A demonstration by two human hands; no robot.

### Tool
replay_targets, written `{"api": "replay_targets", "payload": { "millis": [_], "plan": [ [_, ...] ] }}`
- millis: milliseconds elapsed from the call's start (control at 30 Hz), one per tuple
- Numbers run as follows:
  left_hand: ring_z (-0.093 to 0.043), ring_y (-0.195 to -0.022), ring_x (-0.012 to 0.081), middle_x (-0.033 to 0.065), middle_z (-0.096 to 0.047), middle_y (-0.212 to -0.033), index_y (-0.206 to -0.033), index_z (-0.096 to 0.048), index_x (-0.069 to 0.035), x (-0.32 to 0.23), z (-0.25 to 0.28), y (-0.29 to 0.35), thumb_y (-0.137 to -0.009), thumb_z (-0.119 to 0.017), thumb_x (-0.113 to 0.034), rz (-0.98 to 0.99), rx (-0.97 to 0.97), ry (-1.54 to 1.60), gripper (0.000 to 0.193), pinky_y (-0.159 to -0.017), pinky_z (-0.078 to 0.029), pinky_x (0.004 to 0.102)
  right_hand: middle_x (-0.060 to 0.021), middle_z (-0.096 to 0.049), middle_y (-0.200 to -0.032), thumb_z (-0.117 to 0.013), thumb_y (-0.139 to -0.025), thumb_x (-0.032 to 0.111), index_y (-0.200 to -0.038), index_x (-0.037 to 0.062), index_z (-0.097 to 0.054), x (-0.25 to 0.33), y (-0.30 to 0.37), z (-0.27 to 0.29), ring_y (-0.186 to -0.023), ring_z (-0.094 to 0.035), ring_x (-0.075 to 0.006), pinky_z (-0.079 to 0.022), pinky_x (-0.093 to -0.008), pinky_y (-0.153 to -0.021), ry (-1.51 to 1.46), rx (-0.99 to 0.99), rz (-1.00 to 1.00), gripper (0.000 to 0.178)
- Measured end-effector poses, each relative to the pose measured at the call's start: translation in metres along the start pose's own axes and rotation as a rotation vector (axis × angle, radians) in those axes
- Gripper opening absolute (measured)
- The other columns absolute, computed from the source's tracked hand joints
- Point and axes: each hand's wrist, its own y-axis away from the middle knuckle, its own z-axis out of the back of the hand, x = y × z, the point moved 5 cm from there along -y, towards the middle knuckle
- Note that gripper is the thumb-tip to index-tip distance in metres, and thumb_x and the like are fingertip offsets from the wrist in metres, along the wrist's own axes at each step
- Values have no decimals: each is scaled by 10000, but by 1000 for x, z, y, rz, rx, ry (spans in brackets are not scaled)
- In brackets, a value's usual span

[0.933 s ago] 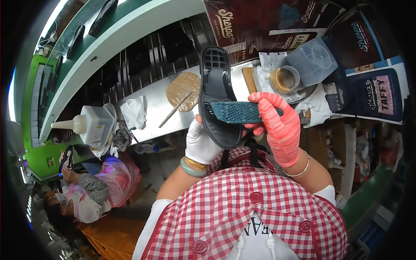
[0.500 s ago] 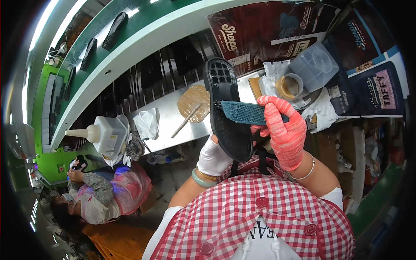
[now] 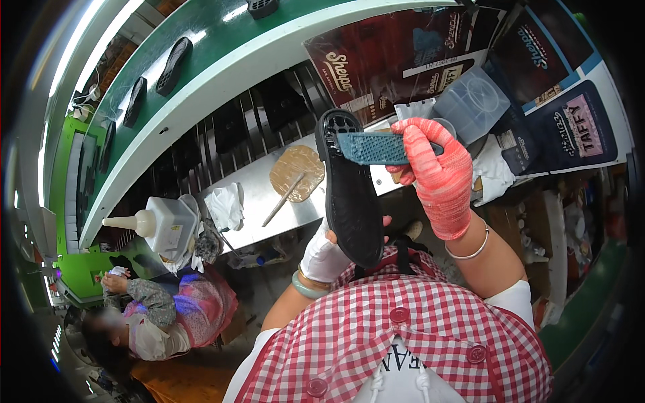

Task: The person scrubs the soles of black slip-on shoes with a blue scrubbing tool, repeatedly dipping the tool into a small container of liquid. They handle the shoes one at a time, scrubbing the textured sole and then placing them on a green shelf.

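The teal brush has shifted toward the upper end of the black sole, mid-frame, apparently working there. The right hand pinches the brush, fingers closed; the left hand cups the sole, fingers half-curled.

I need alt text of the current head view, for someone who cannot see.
A white-gloved left hand holds a black shoe sole; the pink-gloved right hand holds a blue brush-like tool over its far end. Behind, a stick lies partly on a brown disc.
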Motion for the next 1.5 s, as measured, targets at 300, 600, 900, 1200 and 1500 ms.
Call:
{"api": "replay_targets", "payload": {
  "millis": [300, 600, 900, 1200, 1500],
  "plan": [
    [-472, -1204, 314, 172, -457, -1313, -1378, -313, -35, -1, 13, -6, -830, -611, -482, -78, 5, 55, 767, -976, -434, 484, -47, -633, -767, -567, -914, 199, -988, 6, -639, -28, 31, -1, -601, -605, -80, -465, -188, -510, 15, 122, -215, 218],
    [-484, -1179, 286, 139, -448, -1334, -1373, -348, -68, 2, 17, -13, -857, -525, -548, -111, -55, 142, 726, -986, -417, 458, -49, -639, -771, -548, -919, 203, -978, 9, -643, -33, 40, 2, -608, -618, -89, -456, -188, -511, 88, 181, -316, 225],
    [-457, -1207, 261, 133, -450, -1336, -1376, -355, -69, 3, 26, -17, -927, -303, -587, -107, -116, 213, 688, -1044, -346, 425, -63, -640, -817, -561, -907, 149, -976, -6, -641, -40, 52, 0, -651, -609, -88, -489, -211, -558, 62, 267, -391, 188],
    [-404, -1267, 221, 84, -442, -1368, -1357, -397, -125, 8, 38, -15, -960, -251, -522, -42, -111, 83, 580, -1087, -276, 403, -63, -641, -866, -532, -921, 170, -1014, -22, -627, -43, 39, -12, -752, -609, -104, -525, -231, -637, 235, 593, -340, 233],
    [-642, -831, 267, 161, -622, -1039, -1244, -476, -51, 20, 74, -11, -946, -325, -451, 327, -168, 126, 521, -625, -559, 378, -32, -621, -744, -586, -881, 232, -973, 31, -638, -61, 25, -35, -542, -570, -61, -423, -190, -481, 326, 703, -605, 227]
  ]
}}
